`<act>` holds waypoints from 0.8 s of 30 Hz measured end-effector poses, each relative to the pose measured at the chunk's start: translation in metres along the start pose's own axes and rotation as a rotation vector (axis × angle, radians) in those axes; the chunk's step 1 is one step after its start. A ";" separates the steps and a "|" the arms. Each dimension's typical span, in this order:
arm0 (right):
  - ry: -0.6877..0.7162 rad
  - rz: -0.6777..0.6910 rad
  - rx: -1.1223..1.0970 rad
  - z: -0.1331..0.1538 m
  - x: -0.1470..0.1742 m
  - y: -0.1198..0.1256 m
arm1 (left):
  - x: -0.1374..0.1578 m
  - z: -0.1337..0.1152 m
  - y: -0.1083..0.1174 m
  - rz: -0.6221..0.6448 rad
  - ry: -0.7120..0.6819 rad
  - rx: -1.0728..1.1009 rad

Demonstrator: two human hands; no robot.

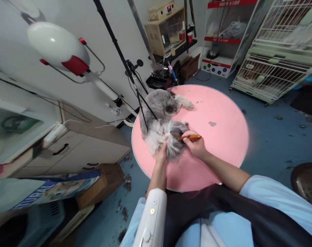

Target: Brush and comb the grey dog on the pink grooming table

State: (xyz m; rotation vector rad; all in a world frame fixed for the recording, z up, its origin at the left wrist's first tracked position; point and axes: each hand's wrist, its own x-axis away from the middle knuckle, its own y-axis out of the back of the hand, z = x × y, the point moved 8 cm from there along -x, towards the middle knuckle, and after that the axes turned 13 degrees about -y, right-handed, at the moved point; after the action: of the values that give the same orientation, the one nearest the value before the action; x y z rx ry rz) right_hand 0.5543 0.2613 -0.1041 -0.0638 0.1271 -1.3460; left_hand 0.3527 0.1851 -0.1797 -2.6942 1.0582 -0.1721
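Note:
A grey and white dog (159, 103) lies on a round pink table (223, 130). Its body coat is short, while the fur towards me is long and fluffy. My right hand (195, 145) is closed around the orange-brown handle of a grooming brush (194, 137), whose head rests at the long fur. Thumb and fingers of my left hand (161, 153) are closed on the pale fur just left of the brush. Black straps (143, 99) come down to the dog from above. Below my left forearm a white device with buttons (152, 214) points towards the table.
A white and red lamp-like unit (58, 44) on an arm hangs at the left. Behind the table are a black tool tray (158, 82) and a wooden cabinet (168, 31). Wire cages (274, 72) stand right. Cupboards (68, 151) line the left; fur clumps (127, 181) litter the floor.

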 end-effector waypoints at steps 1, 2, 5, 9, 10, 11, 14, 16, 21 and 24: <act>-0.009 0.041 -0.006 -0.001 -0.001 -0.002 | 0.000 0.000 0.001 -0.006 0.012 -0.007; -0.040 0.068 -0.017 -0.003 -0.003 -0.002 | 0.001 0.001 0.003 -0.019 0.025 -0.017; -0.086 -0.097 -0.031 -0.005 -0.010 0.020 | 0.000 0.002 0.010 -0.051 0.041 -0.059; 0.016 -0.068 -0.019 0.006 -0.007 0.021 | -0.001 0.007 0.013 -0.023 0.061 -0.112; -0.023 0.047 -0.008 0.003 -0.006 0.011 | -0.001 0.008 0.012 -0.012 0.068 -0.113; -0.077 0.124 0.005 -0.002 -0.005 0.004 | -0.001 0.008 0.011 -0.005 0.067 -0.110; -0.106 -0.056 0.020 -0.006 -0.006 0.019 | 0.000 0.007 0.013 -0.028 0.042 -0.106; -0.027 -0.190 0.008 0.000 -0.006 0.030 | 0.000 0.008 0.013 -0.026 0.035 -0.108; -0.119 0.039 0.021 -0.005 -0.018 0.010 | 0.002 0.020 0.017 -0.002 0.074 -0.093; 0.001 -0.227 -0.023 0.009 -0.020 0.030 | 0.001 0.015 0.023 -0.023 0.064 -0.081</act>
State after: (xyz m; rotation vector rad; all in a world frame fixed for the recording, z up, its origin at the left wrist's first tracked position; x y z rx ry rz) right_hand 0.5805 0.2872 -0.0979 -0.0992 0.1389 -1.5709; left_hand 0.3411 0.1704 -0.2001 -2.7917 1.0752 -0.2259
